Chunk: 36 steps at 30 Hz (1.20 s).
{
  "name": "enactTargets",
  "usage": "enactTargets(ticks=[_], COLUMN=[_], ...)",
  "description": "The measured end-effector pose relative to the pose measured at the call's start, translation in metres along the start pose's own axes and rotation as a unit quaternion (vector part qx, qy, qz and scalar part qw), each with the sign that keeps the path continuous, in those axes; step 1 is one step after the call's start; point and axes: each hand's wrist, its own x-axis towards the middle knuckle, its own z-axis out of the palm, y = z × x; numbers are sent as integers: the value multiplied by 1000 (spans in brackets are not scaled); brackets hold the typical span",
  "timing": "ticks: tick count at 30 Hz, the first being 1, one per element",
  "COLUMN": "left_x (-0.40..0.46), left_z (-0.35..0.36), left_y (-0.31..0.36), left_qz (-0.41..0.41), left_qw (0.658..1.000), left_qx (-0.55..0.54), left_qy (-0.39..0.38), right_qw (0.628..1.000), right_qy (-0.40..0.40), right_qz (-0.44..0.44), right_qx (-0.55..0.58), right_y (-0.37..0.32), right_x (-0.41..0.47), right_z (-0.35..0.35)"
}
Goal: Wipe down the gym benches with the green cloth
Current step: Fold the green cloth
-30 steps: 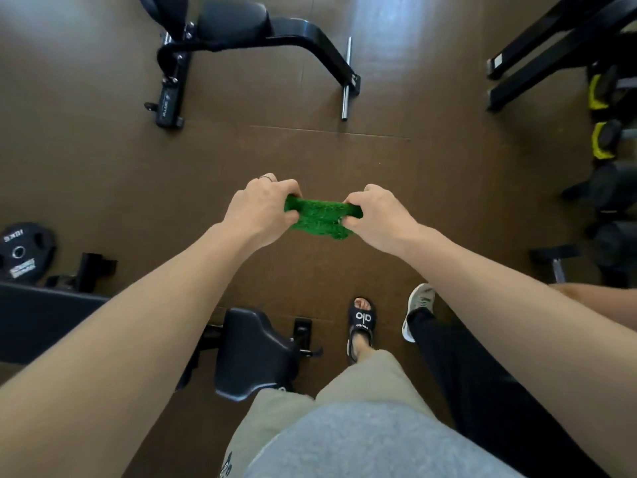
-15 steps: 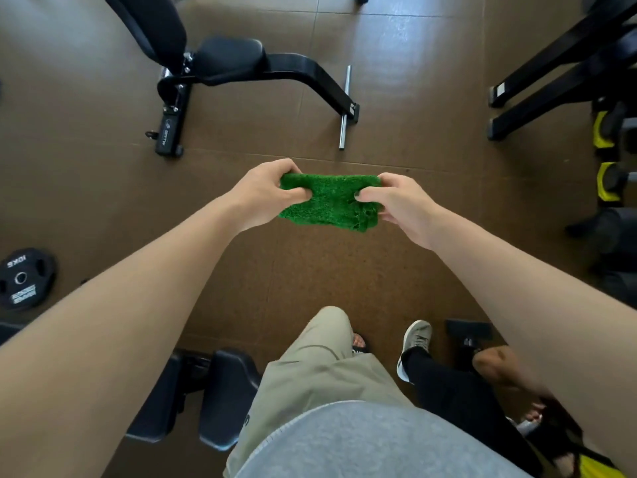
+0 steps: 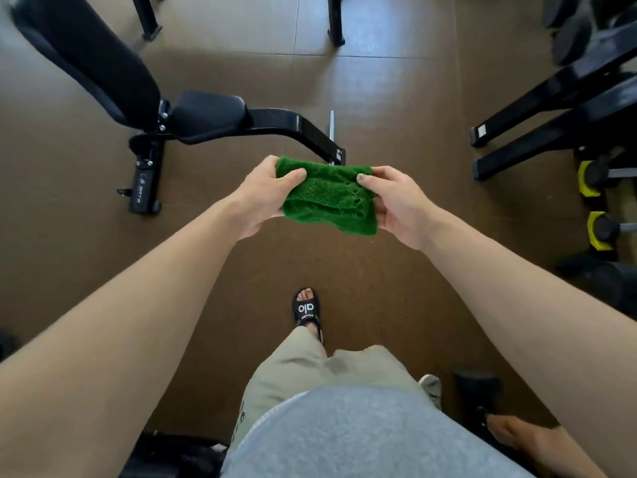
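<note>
The person wore a grey top point(image 3: 362, 439) and khaki shorts point(image 3: 310, 374) with dark lettering down one leg, too blurred to read. Both forearms were bare, without sleeves. One foot showed in a black slide sandal point(image 3: 306, 310) marked "alo" in white.

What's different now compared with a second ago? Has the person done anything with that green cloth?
The green cloth was a small bunch between the hands; now it is spread wider. The left hand and right hand have drawn apart, each gripping one end. The person has stepped toward the black bench, which now appears closer. Same as before: both hands hold the cloth in the air, and it touches no bench.
</note>
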Motion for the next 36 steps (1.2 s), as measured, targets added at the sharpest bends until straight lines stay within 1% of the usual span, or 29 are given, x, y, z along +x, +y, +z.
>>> enactTargets(ticks=[5,7,9,11,14,17,22,26,29,32,36], left_x=[64,91,122,154,202,255,331,390,433,484,565], left_z=[-17,-17,-13,-5,14,37,75,82,80,78,78], left_y=[63,88,113,138,177,219,298,342,372,404,451], left_qz=[1,-4,-9,-11,-32,-48,-57,-73,-75,-56,-63], left_qw=[998,997,995,993,993,991,993,987,985,989,991], left_qx=[-35,-50,-62,-68,-66,-46,-35,-112,-137,-127,-95], left_qy=[-43,-65,-82,-92,-95,-118,-95,-85,-72,-52,-65], right_qw=[998,996,995,995,996,994,993,996,997,998,998], right_qy=[61,70,55,32,26,26,33,30,22,12,32], right_qz=[-11,-8,-1,6,15,20,36,27,34,33,43], right_qx=[34,56,86,89,86,108,106,86,72,60,34], right_y=[-63,-87,-114,-137,-171,-209,-281,-343,-385,-422,-472], right_x=[49,72,93,114,154,205,278,336,375,423,496], right_z=[4,-3,-13,-27,-58,-98,-161,-190,-197,-205,-221])
